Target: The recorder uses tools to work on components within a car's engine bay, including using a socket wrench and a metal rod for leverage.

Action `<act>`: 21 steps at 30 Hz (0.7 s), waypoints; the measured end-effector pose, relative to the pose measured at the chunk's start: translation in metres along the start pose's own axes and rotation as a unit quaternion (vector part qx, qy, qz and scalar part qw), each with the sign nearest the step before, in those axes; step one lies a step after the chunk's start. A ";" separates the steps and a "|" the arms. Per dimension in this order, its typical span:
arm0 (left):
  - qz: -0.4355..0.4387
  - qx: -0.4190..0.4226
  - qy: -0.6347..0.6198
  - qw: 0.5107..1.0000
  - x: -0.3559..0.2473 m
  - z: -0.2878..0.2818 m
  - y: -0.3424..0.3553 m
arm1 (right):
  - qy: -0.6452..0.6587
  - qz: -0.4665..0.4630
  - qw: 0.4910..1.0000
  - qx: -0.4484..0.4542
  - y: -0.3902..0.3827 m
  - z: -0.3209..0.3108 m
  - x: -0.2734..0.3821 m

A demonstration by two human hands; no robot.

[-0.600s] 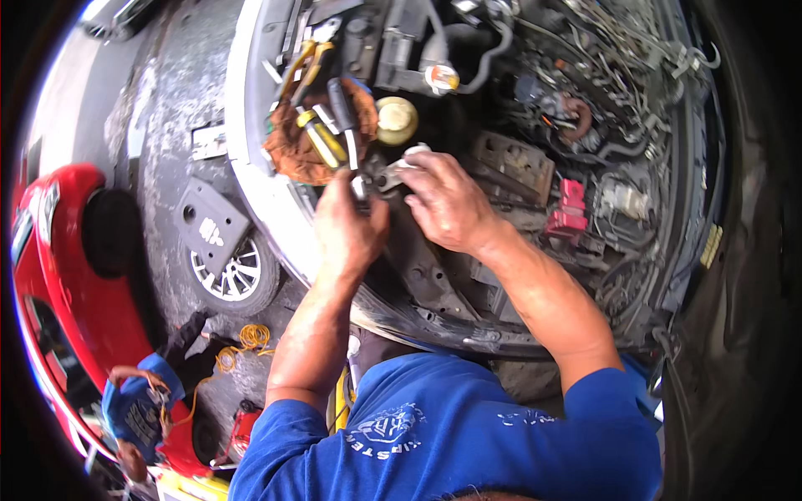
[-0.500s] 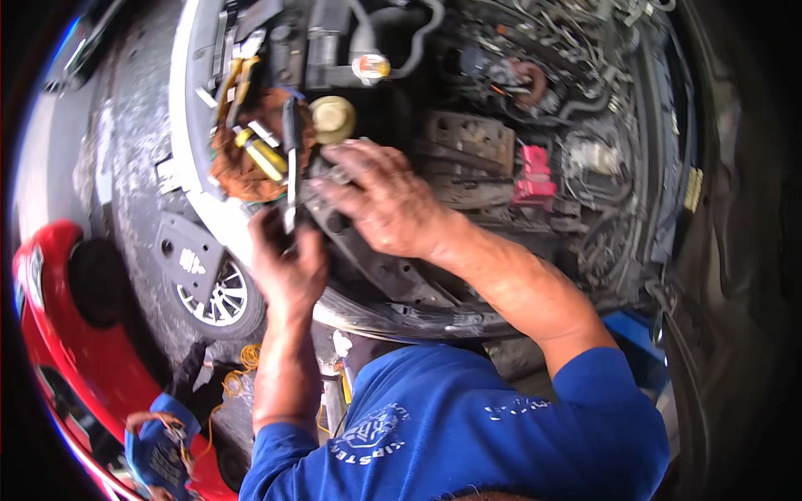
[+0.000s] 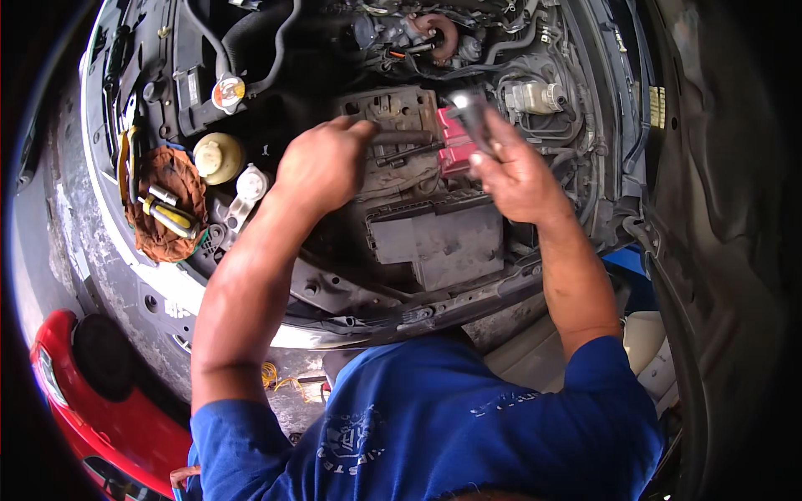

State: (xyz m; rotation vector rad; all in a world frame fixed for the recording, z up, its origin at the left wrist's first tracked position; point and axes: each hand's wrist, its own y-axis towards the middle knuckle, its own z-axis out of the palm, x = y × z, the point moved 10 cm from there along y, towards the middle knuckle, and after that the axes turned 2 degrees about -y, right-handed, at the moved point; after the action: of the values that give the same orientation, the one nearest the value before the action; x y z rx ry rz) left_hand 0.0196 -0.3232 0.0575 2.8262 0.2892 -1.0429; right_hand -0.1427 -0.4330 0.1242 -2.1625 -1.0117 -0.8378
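My right hand (image 3: 520, 174) is closed on a dark tool with a shiny metal end (image 3: 464, 107), blurred by motion. It is raised beside the red plastic cover (image 3: 456, 144) in the engine bay. My left hand (image 3: 326, 164) hangs with curled fingers at the left side of the worn battery tray (image 3: 399, 108). Its fingertips are mostly hidden, and I cannot make out what is in them. Left of that hand stand a cream round cap (image 3: 219, 159) and a silver mount bracket (image 3: 249, 188). A brown rag (image 3: 159, 238) carries a yellow-handled screwdriver (image 3: 171, 219).
A black box cover (image 3: 447, 242) lies in front of the tray. The radiator cap (image 3: 227, 93) and hoses are at the upper left. A white-capped fluid reservoir (image 3: 536, 98) stands on the right. A red car (image 3: 117, 401) is at the lower left.
The view has shifted right. My right hand has moved right from near the cream cap and now holds the tool. My left hand has left the rag. The dark-handled tool is gone from the rag.
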 end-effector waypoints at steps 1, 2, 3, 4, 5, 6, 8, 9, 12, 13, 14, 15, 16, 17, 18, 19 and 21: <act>0.038 0.064 0.078 0.994 0.000 0.044 0.023 | 0.099 0.047 0.994 -0.009 -0.009 -0.013 -0.015; 0.037 0.187 0.120 0.974 0.003 0.091 0.040 | 0.135 0.040 0.990 -0.015 -0.014 -0.023 -0.017; 0.042 0.304 0.158 0.939 0.005 0.137 0.049 | 0.121 0.044 0.992 -0.015 -0.025 -0.035 -0.029; 0.052 0.338 0.170 0.924 0.012 0.177 0.053 | 0.140 0.048 0.988 -0.031 -0.032 -0.040 -0.036; 0.061 0.371 0.182 0.908 0.023 0.217 0.056 | 0.160 0.051 0.985 -0.046 -0.039 -0.042 -0.042; 0.076 0.348 0.195 0.914 0.026 0.240 0.061 | 0.174 0.068 0.982 -0.038 -0.050 -0.044 -0.055; 0.095 0.314 0.203 0.923 0.020 0.273 0.067 | 0.198 0.095 0.975 -0.044 -0.075 -0.051 -0.077; 0.084 0.330 0.198 0.919 0.020 0.283 0.066 | 0.202 0.114 0.972 -0.033 -0.082 -0.053 -0.079; 0.057 0.350 0.185 0.917 0.027 0.297 0.071 | 0.250 0.137 0.957 -0.045 -0.095 -0.057 -0.105; 0.079 0.358 0.192 0.910 0.026 0.297 0.070 | 0.256 0.146 0.955 -0.039 -0.098 -0.056 -0.114; 0.100 0.366 0.200 0.904 0.024 0.297 0.069 | 0.261 0.155 0.952 -0.032 -0.100 -0.054 -0.122; 0.099 0.366 0.202 0.903 0.026 0.296 0.067 | 0.264 0.153 0.952 -0.031 -0.097 -0.051 -0.128; 0.116 0.351 0.210 0.905 0.024 0.293 0.065 | 0.259 0.145 0.955 -0.029 -0.092 -0.048 -0.131; 0.133 0.336 0.217 0.907 0.021 0.289 0.064 | 0.254 0.136 0.957 -0.026 -0.087 -0.046 -0.132; 0.098 0.390 0.206 0.892 0.021 0.285 0.064 | 0.246 0.144 0.958 -0.014 -0.084 -0.044 -0.135; 0.093 0.389 0.209 0.893 0.022 0.276 0.063 | 0.248 0.140 0.959 -0.010 -0.078 -0.043 -0.132; 0.007 0.338 0.076 0.938 0.023 0.247 0.068 | 0.194 0.147 0.970 0.008 -0.065 -0.039 -0.119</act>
State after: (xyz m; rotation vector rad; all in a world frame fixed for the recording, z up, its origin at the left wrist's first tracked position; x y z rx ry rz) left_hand -0.1040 -0.4288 -0.1417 3.5158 -0.1110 -1.0840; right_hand -0.2673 -0.4786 0.0758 -1.9631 -0.4872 -1.0478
